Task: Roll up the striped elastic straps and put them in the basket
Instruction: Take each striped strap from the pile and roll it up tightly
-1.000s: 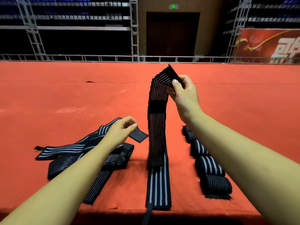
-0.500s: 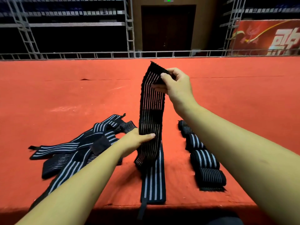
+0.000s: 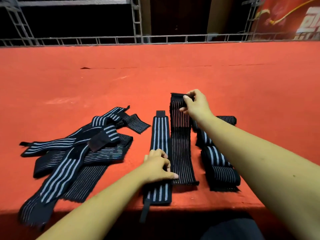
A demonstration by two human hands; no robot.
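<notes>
A black thin-striped strap (image 3: pixel 181 146) lies stretched lengthwise on the red table. My right hand (image 3: pixel 194 104) pinches its far end, lifted slightly off the cloth. My left hand (image 3: pixel 158 168) holds its near left edge down with thumb and fingertips. Beside it on the left lies a flat strap with broad white stripes (image 3: pixel 160 135), its tab hanging over the front edge. Several rolled straps (image 3: pixel 219 163) sit in a row on the right, partly under my right forearm. No basket is in view.
A loose pile of unrolled straps (image 3: pixel 76 149) covers the left part of the red table (image 3: pixel 155 75), some ends near the front edge. A metal railing (image 3: pixel 155 39) runs behind the table.
My right hand lowered the thin-striped strap from upright to lying along the table. My left hand moved from its middle to its near end. The camera tilted down.
</notes>
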